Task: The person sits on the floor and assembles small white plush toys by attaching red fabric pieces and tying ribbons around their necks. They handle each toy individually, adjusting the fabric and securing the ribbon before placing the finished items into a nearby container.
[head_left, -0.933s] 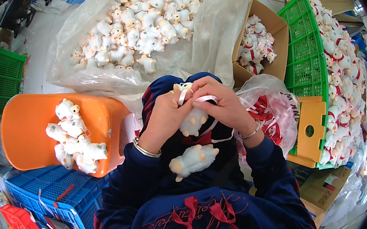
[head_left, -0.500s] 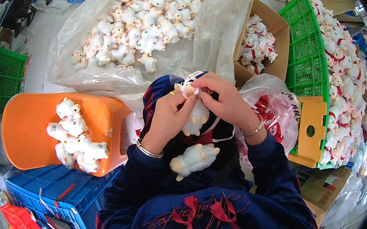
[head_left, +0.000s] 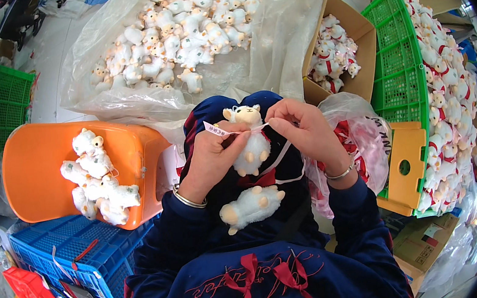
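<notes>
At the centre of the frame, the left hand (head_left: pixel 213 157) and right hand (head_left: pixel 310 133), each with thumb and finger pinched together, hold a pale ribbon (head_left: pixel 217 129) stretched across the neck of a white plush toy (head_left: pixel 251 161). A second plush toy (head_left: pixel 253 208) lies just below it on the person's lap (head_left: pixel 295 193); more toys are heaped on a plastic sheet (head_left: pixel 278 63) at the upper centre.

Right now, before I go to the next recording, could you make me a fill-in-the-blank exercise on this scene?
The left hand and right hand pinch a narrow pale ribbon below the head of a white plush animal, at its ____.
The curved orange plastic holder is on the person's ____ side.
The brown cardboard box holds white plush animals with bands coloured ____.

Missing words: neck; left; red.
</notes>
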A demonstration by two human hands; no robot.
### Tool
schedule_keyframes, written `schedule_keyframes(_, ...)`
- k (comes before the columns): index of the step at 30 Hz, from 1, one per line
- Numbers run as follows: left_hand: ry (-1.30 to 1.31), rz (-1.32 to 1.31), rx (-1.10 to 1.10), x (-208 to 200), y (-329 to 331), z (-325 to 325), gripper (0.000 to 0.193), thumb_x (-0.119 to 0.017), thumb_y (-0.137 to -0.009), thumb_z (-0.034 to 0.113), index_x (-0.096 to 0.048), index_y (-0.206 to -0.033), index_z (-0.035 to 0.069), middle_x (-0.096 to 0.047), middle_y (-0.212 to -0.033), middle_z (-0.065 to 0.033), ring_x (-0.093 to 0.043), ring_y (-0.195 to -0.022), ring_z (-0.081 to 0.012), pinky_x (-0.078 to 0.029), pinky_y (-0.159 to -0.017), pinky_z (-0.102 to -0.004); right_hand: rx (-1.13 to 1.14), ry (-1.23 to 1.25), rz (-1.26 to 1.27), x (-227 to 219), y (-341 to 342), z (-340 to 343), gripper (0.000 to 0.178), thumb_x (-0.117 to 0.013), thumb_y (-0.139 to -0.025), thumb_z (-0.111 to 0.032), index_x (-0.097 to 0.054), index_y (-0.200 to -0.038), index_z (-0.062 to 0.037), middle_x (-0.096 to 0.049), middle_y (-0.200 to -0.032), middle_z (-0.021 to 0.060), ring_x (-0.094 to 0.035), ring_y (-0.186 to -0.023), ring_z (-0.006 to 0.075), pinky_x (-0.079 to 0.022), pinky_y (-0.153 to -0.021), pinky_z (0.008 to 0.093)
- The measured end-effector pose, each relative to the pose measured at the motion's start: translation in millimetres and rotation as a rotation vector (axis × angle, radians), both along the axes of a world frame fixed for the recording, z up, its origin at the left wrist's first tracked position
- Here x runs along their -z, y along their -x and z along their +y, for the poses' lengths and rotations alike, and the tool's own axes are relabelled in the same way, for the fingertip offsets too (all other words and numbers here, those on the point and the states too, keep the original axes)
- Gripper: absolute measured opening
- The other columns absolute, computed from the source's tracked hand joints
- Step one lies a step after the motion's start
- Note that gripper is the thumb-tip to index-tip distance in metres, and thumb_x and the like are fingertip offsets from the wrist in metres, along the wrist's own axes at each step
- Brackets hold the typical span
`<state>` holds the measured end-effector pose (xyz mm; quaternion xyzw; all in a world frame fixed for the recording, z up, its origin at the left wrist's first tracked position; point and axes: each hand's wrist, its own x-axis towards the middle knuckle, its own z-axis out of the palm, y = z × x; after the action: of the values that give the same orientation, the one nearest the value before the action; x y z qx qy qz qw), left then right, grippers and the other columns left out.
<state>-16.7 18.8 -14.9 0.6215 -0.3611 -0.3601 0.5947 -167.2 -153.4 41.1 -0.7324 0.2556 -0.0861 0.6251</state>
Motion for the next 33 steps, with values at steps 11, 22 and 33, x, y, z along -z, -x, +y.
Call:
schedule_keyframes(11, 0.076, -0.233, 0.05, -4, -5, 6, 0.015, -0.077, -0.089, 0.002, -0.062, -0.09, 0.004, -0.063, -0.089, -0.0017, -0.057, -0.081, -0.0096, -0.048, -0.073, -0.0243, 0.109, -0.43, -0.274, 26, -9, 10, 0.013, -0.064, -0.102, -0.01, -0.062, -0.093, -0.0011, -0.068, -0.087, 0.0031, -0.059, -0.076, 0.0063, -0.05, -0.07, 0.0236)
schedule_keyframes(22, 0.042, -0.247, 0.043, 2, -5, 10, 0.017, -0.077, -0.088, 0.0, -0.06, -0.089, 0.004, -0.066, -0.095, -0.0046, -0.06, -0.083, -0.0127, -0.049, -0.075, -0.0251, -0.251, 0.396, 0.048, -3, -3, 8, 0.024, -0.07, -0.088, -0.007, -0.068, -0.111, -0.001, -0.069, -0.104, 0.0153, -0.068, -0.089, 0.0329, -0.054, -0.077, 0.038)
schedule_keyframes(33, -0.027, -0.114, 0.03, -10, 2, 8, 0.014, -0.073, -0.091, 0.0, -0.065, -0.101, 0.002, -0.062, -0.091, -0.0014, -0.058, -0.076, -0.0074, -0.048, -0.069, -0.0222, -0.133, 0.447, -0.014, 10, -8, 18, 0.013, -0.071, -0.089, -0.013, -0.071, -0.096, -0.0023, -0.07, -0.088, 0.0141, -0.068, -0.077, 0.0344, -0.053, -0.069, 0.0393)
